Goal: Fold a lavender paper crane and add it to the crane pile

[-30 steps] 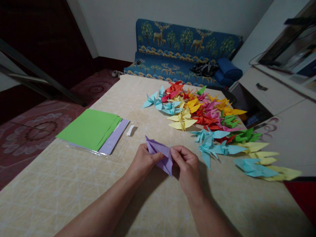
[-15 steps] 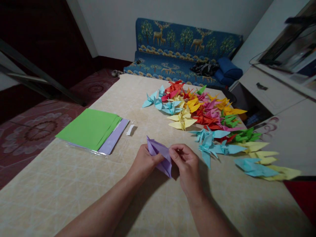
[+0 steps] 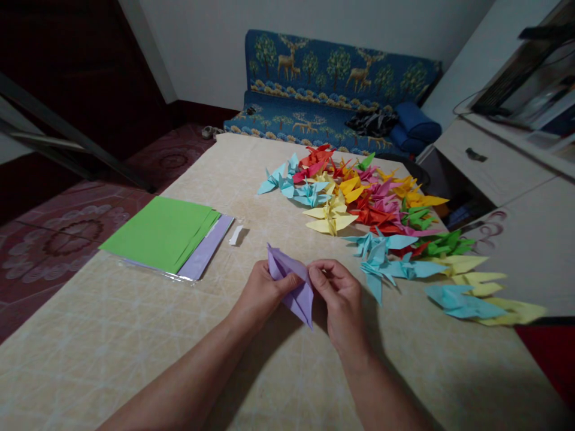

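A partly folded purple origami piece [image 3: 294, 286] is held just above the beige table [image 3: 135, 335] near its front middle. My left hand [image 3: 260, 292] pinches its left side with thumb on top. My right hand [image 3: 339, 296] pinches its right edge, fingers curled. A stack of paper sheets [image 3: 164, 234], green on top and purple beneath, lies to the left. A small white scrap [image 3: 236, 235] rests beside the stack.
Several finished paper cranes [image 3: 372, 215] in blue, yellow, red, pink, orange and green spread across the table's right and far side. A blue patterned sofa [image 3: 332, 96] stands behind the table. A white cabinet [image 3: 503, 173] stands on the right.
Both hands keep their grip on the purple piece and have shifted slightly; the right fingers have worked along its edge. The view has dipped a little.
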A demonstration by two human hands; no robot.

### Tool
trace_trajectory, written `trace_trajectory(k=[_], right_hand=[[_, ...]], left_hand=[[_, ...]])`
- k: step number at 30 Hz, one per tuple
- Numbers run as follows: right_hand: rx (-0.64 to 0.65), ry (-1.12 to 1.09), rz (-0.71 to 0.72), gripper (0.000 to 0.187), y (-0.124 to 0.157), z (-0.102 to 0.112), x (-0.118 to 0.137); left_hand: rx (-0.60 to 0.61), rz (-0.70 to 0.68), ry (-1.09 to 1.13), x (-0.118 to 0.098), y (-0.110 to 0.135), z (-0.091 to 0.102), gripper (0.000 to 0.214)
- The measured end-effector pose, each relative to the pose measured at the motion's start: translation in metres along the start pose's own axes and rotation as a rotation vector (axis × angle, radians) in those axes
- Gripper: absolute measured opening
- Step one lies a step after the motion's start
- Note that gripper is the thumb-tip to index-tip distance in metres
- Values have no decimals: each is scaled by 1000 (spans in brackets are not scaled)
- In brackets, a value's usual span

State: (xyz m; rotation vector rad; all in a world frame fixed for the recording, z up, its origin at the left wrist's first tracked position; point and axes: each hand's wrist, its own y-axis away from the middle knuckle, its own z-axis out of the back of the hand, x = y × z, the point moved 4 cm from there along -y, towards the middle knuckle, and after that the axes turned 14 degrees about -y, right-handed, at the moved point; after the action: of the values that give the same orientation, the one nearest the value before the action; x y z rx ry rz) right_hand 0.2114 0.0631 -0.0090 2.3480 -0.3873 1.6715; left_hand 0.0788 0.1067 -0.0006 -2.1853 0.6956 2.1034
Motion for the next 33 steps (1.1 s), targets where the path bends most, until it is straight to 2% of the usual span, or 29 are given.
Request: trace_trajectory(k=[4,8,12,16,20,30,33], right_hand=[[59,42,66,16,4,-9,10],[110,189,249,27,10,-17,19],[71,394,437,10,13,-17,20],[65,511,562,11,11,-15,20],[60,550,618,11,10,-14,22],[46,664,702,16,9,-15,24],[69,707,737,15,10,-18,25]], left_hand=[[-87,-1,-20,-2,0,3,16],[-162,-9,-115,-1,-1,5,5],[-155,-51,-160,1,-3,5,6],[-140,-50,-132,3,-3,4,9],[-121,-61,-54,4,-3,2,20],[-115,-43,-65,8,-1,-1,20],[-158,-50,-65,8,0,-1,21]])
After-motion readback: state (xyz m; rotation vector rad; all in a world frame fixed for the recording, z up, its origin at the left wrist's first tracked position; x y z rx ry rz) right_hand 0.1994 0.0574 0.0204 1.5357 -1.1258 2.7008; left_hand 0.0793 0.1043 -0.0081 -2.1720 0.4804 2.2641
